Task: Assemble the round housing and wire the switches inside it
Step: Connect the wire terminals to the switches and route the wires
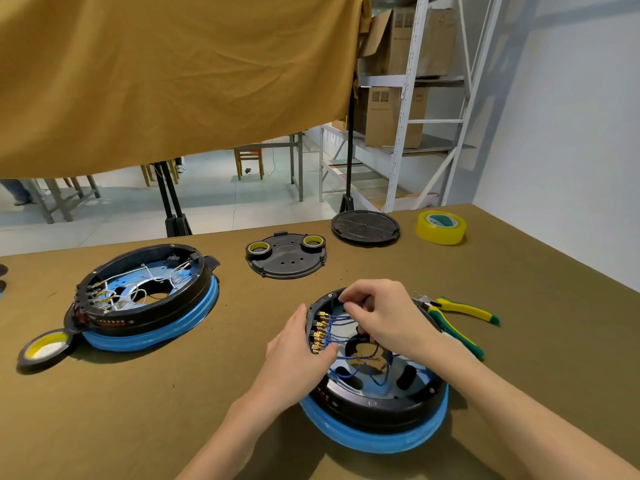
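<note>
Left hand [300,344] lying flat against housing [375,407] rim, fingers straight, beside brass terminals [320,332]; right hand [382,315] pinching blue wire [341,320] inside; pliers [457,315] lying beside on tabletop [138,410].

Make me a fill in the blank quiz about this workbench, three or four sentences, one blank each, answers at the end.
1. The wires inside the housing under both hands are ____ in colour.
2. The other housing, at the left, holds ____ wires.
3. The pliers have green and ____ handles.
4. The black cover plate carries ____ small tape rolls.

Missing words: blue; white; yellow; two
</note>
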`<state>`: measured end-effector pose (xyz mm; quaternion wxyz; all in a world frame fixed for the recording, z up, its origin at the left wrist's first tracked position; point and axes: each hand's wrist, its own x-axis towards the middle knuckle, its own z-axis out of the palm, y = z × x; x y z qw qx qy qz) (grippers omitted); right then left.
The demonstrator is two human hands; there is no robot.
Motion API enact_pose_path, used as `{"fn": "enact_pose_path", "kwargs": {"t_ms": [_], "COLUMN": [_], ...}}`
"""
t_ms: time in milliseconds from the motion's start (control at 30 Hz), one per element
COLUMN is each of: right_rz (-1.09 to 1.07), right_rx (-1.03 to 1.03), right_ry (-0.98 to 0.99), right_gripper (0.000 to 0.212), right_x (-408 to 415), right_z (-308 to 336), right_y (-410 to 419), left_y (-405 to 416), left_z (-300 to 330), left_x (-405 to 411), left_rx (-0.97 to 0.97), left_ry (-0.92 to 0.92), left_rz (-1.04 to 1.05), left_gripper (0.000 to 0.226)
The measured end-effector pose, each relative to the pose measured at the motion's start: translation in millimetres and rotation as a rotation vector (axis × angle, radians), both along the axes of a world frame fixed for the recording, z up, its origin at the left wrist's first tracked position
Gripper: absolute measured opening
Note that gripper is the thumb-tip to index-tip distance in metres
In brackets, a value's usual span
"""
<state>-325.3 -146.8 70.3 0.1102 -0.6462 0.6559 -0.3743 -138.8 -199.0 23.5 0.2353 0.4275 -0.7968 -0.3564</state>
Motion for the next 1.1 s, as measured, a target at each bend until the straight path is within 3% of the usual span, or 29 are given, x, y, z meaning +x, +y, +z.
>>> {"fn": "enact_pose_path", "kwargs": {"t_ms": [267,367,433,533,667,1100], "right_rz": [-0.061,-0.124,-0.120,-0.047,-0.153,-0.167], "right_rx": [-0.029,0.034,0.174,0.337,0.244,0.268], "right_ry": [0.256,0.336,0.290,0.273,0.415,0.285], "right_gripper": [0.015,0.032,0.042,0.037,0.034,0.040], "right_x": [-3.4,-11.6,-20.9,-25.6,-22.2,-26.9], "right_z": [5.2,4.2,6.2,-2.1,-22.8,-26.2], "right_y": [-14.4,-22.9,-29.4,-33.4,-31.2,-36.1], "left_y": [-7.8,-16.0,-19.6,-20.0,-16.6,-17.8], "left_z": [4.5,13.2,17.4,19.9,19.1,15.9], "left_x": [2.4,9.5,10.5,7.0,2.6,-15.6], "left_rx": [0.047,0.078,0.060,-0.009,-0.027,-0.141], "left_ry": [-0.066,-0.076,-0.077,-0.078,-0.088,-0.119], "left_rz": [-0.085,-0.097,-0.079,-0.049,-0.054,0.048], "left_gripper": [0.080,0.079,0.080,0.084,0.078,0.067]}}
